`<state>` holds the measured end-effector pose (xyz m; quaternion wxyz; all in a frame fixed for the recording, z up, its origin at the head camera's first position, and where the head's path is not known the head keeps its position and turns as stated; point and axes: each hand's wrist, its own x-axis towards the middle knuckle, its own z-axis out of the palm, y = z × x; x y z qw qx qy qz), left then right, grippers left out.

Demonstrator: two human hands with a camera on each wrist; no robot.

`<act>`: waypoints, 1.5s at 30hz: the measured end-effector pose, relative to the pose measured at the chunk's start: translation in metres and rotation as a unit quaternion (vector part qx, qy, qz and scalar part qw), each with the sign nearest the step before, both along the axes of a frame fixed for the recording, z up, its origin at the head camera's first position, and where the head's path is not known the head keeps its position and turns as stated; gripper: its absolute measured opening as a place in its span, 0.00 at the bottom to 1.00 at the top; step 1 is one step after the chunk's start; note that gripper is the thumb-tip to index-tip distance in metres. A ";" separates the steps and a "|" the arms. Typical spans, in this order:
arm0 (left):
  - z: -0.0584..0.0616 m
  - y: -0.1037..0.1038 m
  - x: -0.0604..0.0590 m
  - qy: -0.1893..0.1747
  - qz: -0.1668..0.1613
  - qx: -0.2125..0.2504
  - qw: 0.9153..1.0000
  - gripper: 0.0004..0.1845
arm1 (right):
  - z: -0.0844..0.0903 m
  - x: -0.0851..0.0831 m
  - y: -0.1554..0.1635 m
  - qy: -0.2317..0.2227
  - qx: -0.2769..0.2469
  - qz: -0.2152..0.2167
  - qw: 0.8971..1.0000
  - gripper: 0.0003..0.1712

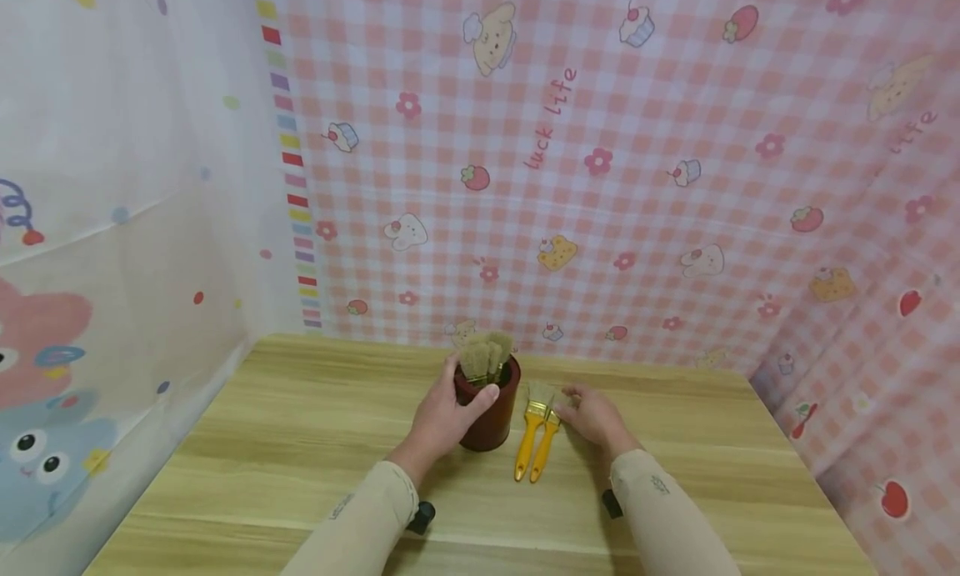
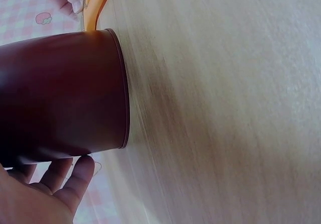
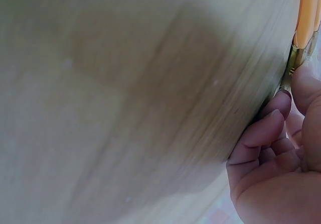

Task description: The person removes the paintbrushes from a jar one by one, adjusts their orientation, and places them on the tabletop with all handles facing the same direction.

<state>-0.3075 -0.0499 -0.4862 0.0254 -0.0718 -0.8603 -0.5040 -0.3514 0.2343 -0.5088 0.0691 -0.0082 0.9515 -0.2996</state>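
The right yellow-handled paintbrush [image 1: 545, 443] is laid on the wooden tabletop [image 1: 697, 459], just left of the right hand [image 1: 595, 416], to which it is nearer than to the other. Its long axis is set roughly fore and aft, the bristles pointed away from the person and the handle slanted back and slightly leftward. At the ferrule and bristles it appears to be pinched between thumb and forefinger, with the remaining fingers curled in. It is flanked closely by the left yellow-handled paintbrush [image 1: 528, 438], so sideways room is judged scant there. Farther left, the dark brown cylindrical cup [image 1: 487, 422] is stood upright and gripped by the left hand [image 1: 442, 413], whose thumb and fingers are set apart around its wall and rim. Bristle-up brushes [image 1: 476, 361] are held in its mouth. Room for moving is found to the right and in front; behind, the gingham cloth [image 1: 630, 217] is hung just past the back edge.
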 end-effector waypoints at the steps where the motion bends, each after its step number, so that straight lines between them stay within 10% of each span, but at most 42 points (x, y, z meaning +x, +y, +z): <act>1: 0.000 0.000 0.000 0.001 0.000 -0.001 1.000 0.54 | 0.000 0.000 0.000 0.000 0.000 0.001 1.000 0.28; 45: 0.001 -0.001 -0.001 0.013 -0.003 0.003 1.000 0.52 | 0.005 0.001 -0.001 -0.017 -0.010 -0.006 1.000 0.30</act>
